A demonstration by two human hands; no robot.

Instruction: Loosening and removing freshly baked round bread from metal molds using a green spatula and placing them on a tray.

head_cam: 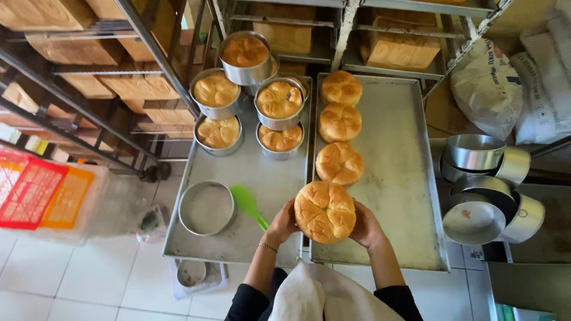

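Observation:
Both my hands cup a round golden bread loaf over the near left corner of the right metal tray. My left hand grips its left side and my right hand its right side. Three similar loaves lie in a column on that tray beyond the one I hold. A green spatula lies on the left tray just beside my left hand, next to an empty round tin.
Several round tins with baked loaves stand at the far end of the left tray. Empty tins are piled at right. Racks of square loaves stand behind; red and orange crates at left; sacks at right.

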